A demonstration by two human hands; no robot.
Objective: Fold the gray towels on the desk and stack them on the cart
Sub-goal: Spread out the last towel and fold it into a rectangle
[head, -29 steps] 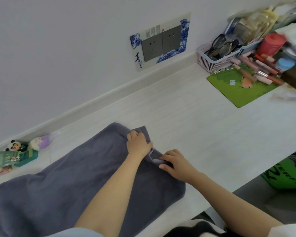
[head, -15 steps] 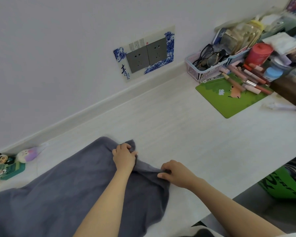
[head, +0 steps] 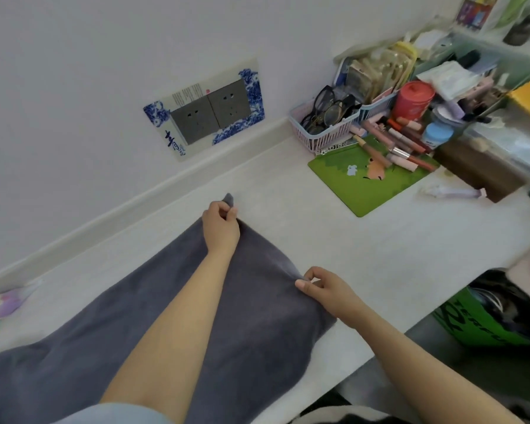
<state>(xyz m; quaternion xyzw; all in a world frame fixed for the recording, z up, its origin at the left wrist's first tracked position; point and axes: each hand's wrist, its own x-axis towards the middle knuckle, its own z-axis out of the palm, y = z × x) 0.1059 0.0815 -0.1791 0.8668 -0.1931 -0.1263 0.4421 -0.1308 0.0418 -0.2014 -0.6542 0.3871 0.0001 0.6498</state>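
Observation:
A gray towel [head: 257, 325] lies stretched across the white desk [head: 364, 255], running from the lower left toward the middle. My left hand [head: 221, 226] pinches the towel's far corner, whose tip sticks up above the fingers. My right hand [head: 325, 287] pinches the near corner of the same short edge, close to the desk's front. The edge between both hands is lifted and pulled taut. My left forearm covers the towel's middle. No cart is in view.
A green mat [head: 371, 182] with lipsticks [head: 392, 145], a pink basket of glasses [head: 328, 123], a red jar [head: 412, 99] and cluttered boxes fill the right end. Sockets [head: 211, 116] sit on the wall. A small toy [head: 3, 304] lies at left; a green bag [head: 484, 319] stands below the desk.
Both hands have moved apart and lifted the towel's short edge, from bunched together to spread at its two corners. The left hand went farther from me.

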